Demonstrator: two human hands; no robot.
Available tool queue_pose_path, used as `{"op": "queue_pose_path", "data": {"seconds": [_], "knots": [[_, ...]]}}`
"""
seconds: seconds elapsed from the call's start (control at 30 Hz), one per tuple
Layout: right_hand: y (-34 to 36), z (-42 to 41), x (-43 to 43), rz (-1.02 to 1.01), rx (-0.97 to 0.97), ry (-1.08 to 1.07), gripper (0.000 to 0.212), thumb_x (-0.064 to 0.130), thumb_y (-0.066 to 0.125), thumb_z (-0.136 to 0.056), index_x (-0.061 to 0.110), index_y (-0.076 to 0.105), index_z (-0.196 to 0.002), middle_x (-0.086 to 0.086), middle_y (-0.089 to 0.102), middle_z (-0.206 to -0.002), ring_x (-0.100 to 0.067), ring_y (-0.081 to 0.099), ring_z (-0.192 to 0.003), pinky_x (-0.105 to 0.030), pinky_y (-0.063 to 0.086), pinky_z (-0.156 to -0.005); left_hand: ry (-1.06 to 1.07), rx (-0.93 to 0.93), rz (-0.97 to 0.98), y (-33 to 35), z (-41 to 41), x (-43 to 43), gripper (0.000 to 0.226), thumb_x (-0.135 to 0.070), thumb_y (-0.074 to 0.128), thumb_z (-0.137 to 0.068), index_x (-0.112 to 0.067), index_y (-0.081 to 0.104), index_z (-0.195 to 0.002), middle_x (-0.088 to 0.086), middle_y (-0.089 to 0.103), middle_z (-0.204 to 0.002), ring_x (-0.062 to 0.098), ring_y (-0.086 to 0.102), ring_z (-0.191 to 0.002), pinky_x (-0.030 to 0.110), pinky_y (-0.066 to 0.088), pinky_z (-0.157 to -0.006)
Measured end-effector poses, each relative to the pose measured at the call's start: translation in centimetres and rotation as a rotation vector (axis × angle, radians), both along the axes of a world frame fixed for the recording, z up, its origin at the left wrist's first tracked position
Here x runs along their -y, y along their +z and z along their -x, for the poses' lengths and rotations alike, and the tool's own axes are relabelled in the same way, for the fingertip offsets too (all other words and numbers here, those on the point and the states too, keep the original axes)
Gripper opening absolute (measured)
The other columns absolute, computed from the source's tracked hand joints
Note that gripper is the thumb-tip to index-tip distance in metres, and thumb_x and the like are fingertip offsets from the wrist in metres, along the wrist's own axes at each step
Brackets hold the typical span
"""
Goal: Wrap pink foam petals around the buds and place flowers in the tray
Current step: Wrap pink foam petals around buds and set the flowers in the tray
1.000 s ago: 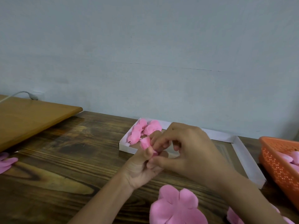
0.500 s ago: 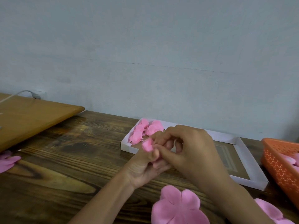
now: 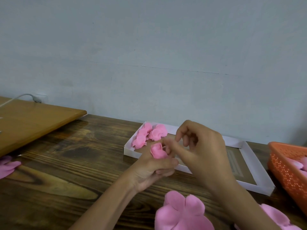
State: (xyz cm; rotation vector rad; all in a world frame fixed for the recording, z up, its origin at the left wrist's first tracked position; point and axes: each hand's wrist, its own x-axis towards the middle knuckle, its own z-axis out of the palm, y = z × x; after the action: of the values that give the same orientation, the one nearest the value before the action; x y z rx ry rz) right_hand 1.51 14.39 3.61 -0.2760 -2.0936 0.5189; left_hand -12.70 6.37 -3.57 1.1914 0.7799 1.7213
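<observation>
pink rolled foam bud (image 3: 157, 150) in left hand (image 3: 152, 170).

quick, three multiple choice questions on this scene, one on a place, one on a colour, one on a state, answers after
1. Where in the white tray do the finished flowers lie?
A near right corner
B far left corner
C middle

2. What colour is the basket at the right?
A green
B white
C orange

3. What state is the small flower in?
A lying in the tray
B gripped by the left hand
C dropped in the basket

Answers:
1. B, they cluster in the tray's far left corner.
2. C, its perforated wall is orange.
3. B, the left hand curls round its base.
</observation>
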Motion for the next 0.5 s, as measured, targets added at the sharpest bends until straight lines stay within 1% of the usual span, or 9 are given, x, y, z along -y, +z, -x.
{"op": "queue_pose_path", "data": {"seconds": [0.1, 0.2, 0.23, 0.3, 0.33, 0.37, 0.4, 0.47, 0.5], "knots": [[-0.1, 0.1, -0.3, 0.232, -0.029, 0.064, 0.018, 0.047, 0.071, -0.091, 0.034, 0.061, -0.084, 0.015, 0.063, -0.075, -0.006, 0.058, -0.061, -0.016, 0.042, -0.053, 0.19, 0.045, 0.021, 0.0, -0.2, -0.3, 0.042, 0.001, 0.081, -0.077, -0.022, 0.046, -0.071, -0.003, 0.045, -0.063, 0.009, 0.03, -0.047, 0.022, 0.032, -0.049], [-1.2, 0.8, -0.7, 0.351, 0.16, 0.069, 0.016, 0.044, 0.071, -0.088, 0.036, 0.06, -0.095, 0.025, 0.064, -0.094, -0.003, 0.066, -0.074, -0.017, 0.049, -0.062, 0.314, 0.128, 0.008, 0.2, -0.3, -0.6, 0.049, -0.008, 0.085, -0.073, -0.024, 0.039, -0.066, -0.003, 0.041, -0.063, 0.013, 0.03, -0.055, 0.024, 0.027, -0.054], [-1.7, 1.1, -0.7, 0.41, 0.187, 0.1, 0.017, 0.044, 0.072, -0.088, 0.035, 0.061, -0.097, 0.026, 0.065, -0.094, -0.002, 0.067, -0.077, -0.021, 0.053, -0.066, 0.345, 0.155, -0.002, 0.1, -0.3, -0.7, 0.051, -0.009, 0.084, -0.073, -0.024, 0.036, -0.067, -0.002, 0.04, -0.065, 0.018, 0.034, -0.061, 0.026, 0.029, -0.058], [-2.5, 1.7, -0.5, 0.581, 0.185, 0.194, 0.018, 0.039, 0.073, -0.091, 0.026, 0.065, -0.1, 0.017, 0.073, -0.092, -0.007, 0.072, -0.084, -0.036, 0.061, -0.078, 0.374, 0.216, -0.012, 0.3, -0.2, -0.7, 0.051, -0.007, 0.081, -0.076, -0.022, 0.032, -0.07, 0.001, 0.043, -0.07, 0.031, 0.045, -0.084, 0.031, 0.035, -0.068], [-2.9, 1.9, -0.4, 0.644, 0.186, 0.243, 0.019, 0.036, 0.075, -0.092, 0.023, 0.066, -0.103, 0.013, 0.074, -0.095, -0.011, 0.073, -0.09, -0.04, 0.062, -0.082, 0.367, 0.253, -0.008, 0.5, -0.2, -0.7, 0.047, -0.006, 0.079, -0.078, -0.02, 0.035, -0.07, 0.003, 0.048, -0.075, 0.034, 0.051, -0.095, 0.033, 0.04, -0.074], [-3.2, 2.1, -0.2, 0.65, 0.19, 0.274, 0.022, 0.032, 0.078, -0.091, 0.023, 0.066, -0.107, 0.013, 0.074, -0.1, -0.011, 0.073, -0.096, -0.039, 0.062, -0.084, 0.347, 0.287, -0.002, 0.6, -0.3, -0.7, 0.038, -0.008, 0.078, -0.081, -0.018, 0.043, -0.07, 0.004, 0.056, -0.081, 0.035, 0.058, -0.101, 0.035, 0.047, -0.077], [-3.6, 2.1, -0.2, 0.598, 0.2, 0.283, 0.028, 0.029, 0.081, -0.088, 0.026, 0.065, -0.111, 0.017, 0.071, -0.104, -0.009, 0.071, -0.099, -0.034, 0.062, -0.084, 0.333, 0.327, 0.012, 0.8, -0.4, -0.6, 0.025, -0.011, 0.077, -0.083, -0.017, 0.056, -0.071, 0.006, 0.064, -0.089, 0.033, 0.065, -0.101, 0.038, 0.053, -0.079], [-4.3, 2.2, 0.2, 0.423, 0.227, 0.269, 0.04, 0.024, 0.082, -0.085, 0.032, 0.062, -0.118, 0.025, 0.067, -0.109, -0.004, 0.068, -0.102, -0.031, 0.061, -0.083, 0.314, 0.389, 0.054, 0.9, -0.9, -0.6, 0.006, -0.018, 0.08, -0.08, -0.02, 0.076, -0.084, 0.007, 0.072, -0.102, 0.024, 0.071, -0.098, 0.038, 0.057, -0.082], [-4.6, 2.2, 0.4, 0.366, 0.222, 0.262, 0.043, 0.023, 0.082, -0.084, 0.034, 0.062, -0.12, 0.025, 0.067, -0.108, -0.004, 0.067, -0.101, -0.031, 0.061, -0.082, 0.302, 0.395, 0.075, 0.8, -1.1, -0.6, 0.016, -0.021, 0.083, -0.077, -0.02, 0.079, -0.093, 0.007, 0.072, -0.105, 0.021, 0.071, -0.097, 0.037, 0.056, -0.081]]}}
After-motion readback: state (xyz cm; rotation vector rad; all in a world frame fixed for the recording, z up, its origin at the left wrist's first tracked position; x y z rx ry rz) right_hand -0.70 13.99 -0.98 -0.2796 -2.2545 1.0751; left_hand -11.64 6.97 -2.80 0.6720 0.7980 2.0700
